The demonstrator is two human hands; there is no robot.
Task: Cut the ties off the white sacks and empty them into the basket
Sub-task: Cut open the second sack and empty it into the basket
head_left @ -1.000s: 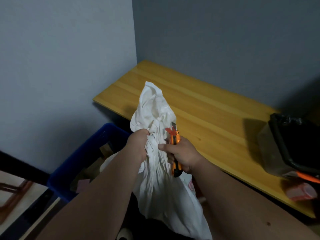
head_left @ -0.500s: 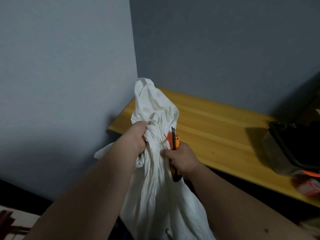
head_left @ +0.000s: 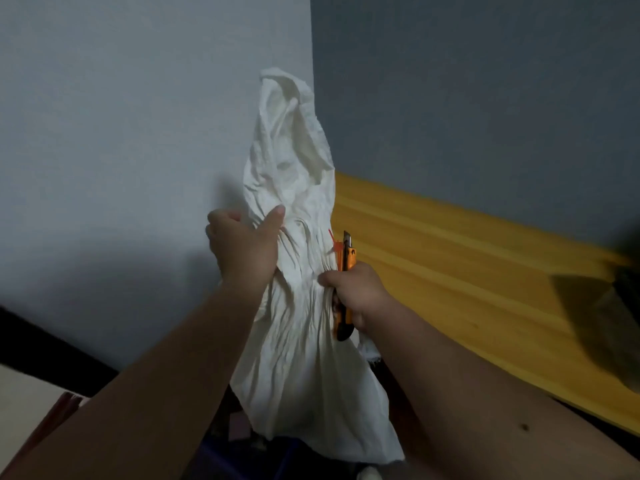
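A crumpled white sack (head_left: 298, 341) hangs upright in front of me, its gathered neck at hand height and its loose top flaring above. My left hand (head_left: 244, 245) grips the neck from the left. My right hand (head_left: 356, 294) holds an orange utility knife (head_left: 344, 282) upright, blade tip up, against the right side of the neck. A thin red tie (head_left: 333, 240) sticks out of the gathers just beside the blade. A sliver of the blue basket (head_left: 221, 459) shows under the sack, mostly hidden by it and my arms.
A yellow wooden tabletop (head_left: 485, 271) runs along the grey wall on the right, with a dark blurred bin (head_left: 620, 327) at its far right end. The white wall corner stands right behind the sack. A reddish-brown edge (head_left: 52, 417) shows at bottom left.
The sack has been lifted higher and its top now stands taller. My left hand has shifted on the neck with the thumb up. The view has tilted up, hiding most of the basket.
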